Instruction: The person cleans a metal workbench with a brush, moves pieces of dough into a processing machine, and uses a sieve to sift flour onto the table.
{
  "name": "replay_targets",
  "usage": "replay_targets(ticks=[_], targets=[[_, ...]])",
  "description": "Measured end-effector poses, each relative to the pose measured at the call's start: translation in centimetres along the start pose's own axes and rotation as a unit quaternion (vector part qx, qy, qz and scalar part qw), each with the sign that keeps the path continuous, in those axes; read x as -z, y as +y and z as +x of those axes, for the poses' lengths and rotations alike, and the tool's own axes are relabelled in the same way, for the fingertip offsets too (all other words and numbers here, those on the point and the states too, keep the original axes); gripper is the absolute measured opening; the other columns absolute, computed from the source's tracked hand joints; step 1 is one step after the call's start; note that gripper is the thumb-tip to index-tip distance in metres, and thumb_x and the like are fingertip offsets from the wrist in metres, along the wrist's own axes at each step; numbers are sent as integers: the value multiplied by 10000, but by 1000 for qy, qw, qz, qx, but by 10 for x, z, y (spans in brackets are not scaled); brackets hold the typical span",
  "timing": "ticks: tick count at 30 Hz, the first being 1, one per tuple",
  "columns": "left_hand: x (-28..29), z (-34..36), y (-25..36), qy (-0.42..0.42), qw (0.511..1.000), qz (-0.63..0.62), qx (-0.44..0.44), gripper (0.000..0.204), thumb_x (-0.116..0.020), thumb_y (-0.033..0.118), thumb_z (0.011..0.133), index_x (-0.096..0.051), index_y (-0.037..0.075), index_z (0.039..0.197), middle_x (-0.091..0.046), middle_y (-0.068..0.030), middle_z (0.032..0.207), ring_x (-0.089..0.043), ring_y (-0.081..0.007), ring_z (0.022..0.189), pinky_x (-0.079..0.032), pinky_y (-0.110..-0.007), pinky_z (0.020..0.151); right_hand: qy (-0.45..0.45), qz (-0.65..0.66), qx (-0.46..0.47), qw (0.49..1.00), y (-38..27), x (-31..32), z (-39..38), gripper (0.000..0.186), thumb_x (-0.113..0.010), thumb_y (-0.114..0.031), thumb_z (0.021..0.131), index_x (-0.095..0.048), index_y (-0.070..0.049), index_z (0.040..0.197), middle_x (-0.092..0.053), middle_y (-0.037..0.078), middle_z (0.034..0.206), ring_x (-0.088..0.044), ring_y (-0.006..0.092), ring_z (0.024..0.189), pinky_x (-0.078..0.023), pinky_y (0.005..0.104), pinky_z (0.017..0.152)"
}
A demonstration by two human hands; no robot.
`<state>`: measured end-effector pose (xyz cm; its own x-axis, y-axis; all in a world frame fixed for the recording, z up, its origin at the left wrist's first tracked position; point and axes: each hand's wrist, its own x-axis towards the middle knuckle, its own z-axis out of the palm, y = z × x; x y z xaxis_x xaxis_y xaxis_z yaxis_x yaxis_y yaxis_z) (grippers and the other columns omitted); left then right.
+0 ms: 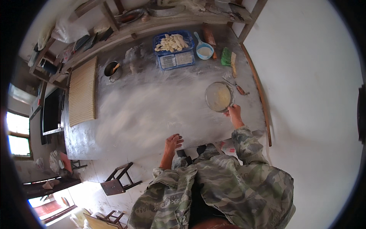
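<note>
With my right hand point(234, 113) I grip the near right rim of a round flour sieve point(220, 96), which has some pale flour in it. It is at the right side of the grey table, though whether it rests there or hangs just above cannot be made out. My left hand point(174, 142) is at the table's front edge, fingers loosely apart and nothing in them. White flour point(152, 105) is dusted widely over the tabletop in front of me.
At the back stand a blue tray of dough pieces point(171, 42), a scale point(176, 60) and a light-blue ladle point(204, 51). A green brush point(228, 59) and a wooden-handled scraper point(241, 89) lie right. Left are a dark mug point(113, 72) and a ridged board point(82, 91). A stool point(116, 185) stands below.
</note>
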<state>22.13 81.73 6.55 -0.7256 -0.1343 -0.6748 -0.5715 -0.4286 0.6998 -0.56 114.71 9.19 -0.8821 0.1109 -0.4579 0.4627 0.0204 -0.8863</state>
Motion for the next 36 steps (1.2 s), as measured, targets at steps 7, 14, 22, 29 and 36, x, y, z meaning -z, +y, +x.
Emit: replay_targets(ticks=[7, 14, 22, 29, 36], targets=[[-63, 26, 29, 18, 1000, 4, 1, 404, -571, 260, 930, -555, 1, 1241, -664, -135, 1102, -681, -256, 945, -536, -363, 740, -45, -51, 24, 997, -32, 16, 71, 103, -520, -55, 855, -514, 20, 786, -601, 119, 656, -648, 227, 496, -507, 318, 412], [-96, 61, 55, 28, 999, 8, -33, 449, -590, 302, 924, -545, 1, 1255, -663, -131, 1106, -677, -255, 959, -530, -366, 759, -86, -103, 61, 989, -43, 27, 133, 126, -506, -59, 880, -489, 25, 787, -571, 99, 638, -644, 220, 484, -522, 318, 407], [-164, 108, 137, 12, 996, 35, -80, 451, -580, 251, 931, -521, -20, 1286, -656, -116, 1115, -675, -231, 934, -528, -354, 752, -139, -115, 104, 978, -76, 21, 147, 103, -512, -32, 859, -536, 65, 883, -602, 122, 700, -651, 221, 514, -533, 327, 412], [-205, 141, 154, -19, 995, 27, -89, 527, -596, 241, 920, -455, -1, 1367, -612, -120, 1206, -659, -230, 974, -519, -354, 767, -111, -139, 116, 977, -61, 21, 178, 90, -564, -13, 807, -581, 71, 833, -611, 144, 692, -644, 210, 522, -528, 349, 416], [-199, 150, 147, -34, 994, 36, -94, 572, -608, 261, 913, -422, 17, 1397, -577, -102, 1256, -638, -232, 1016, -509, -381, 788, -101, -111, 142, 978, -70, 9, 180, 177, -565, -38, 825, -468, 51, 707, -526, 117, 582, -621, 194, 492, -508, 358, 405]])
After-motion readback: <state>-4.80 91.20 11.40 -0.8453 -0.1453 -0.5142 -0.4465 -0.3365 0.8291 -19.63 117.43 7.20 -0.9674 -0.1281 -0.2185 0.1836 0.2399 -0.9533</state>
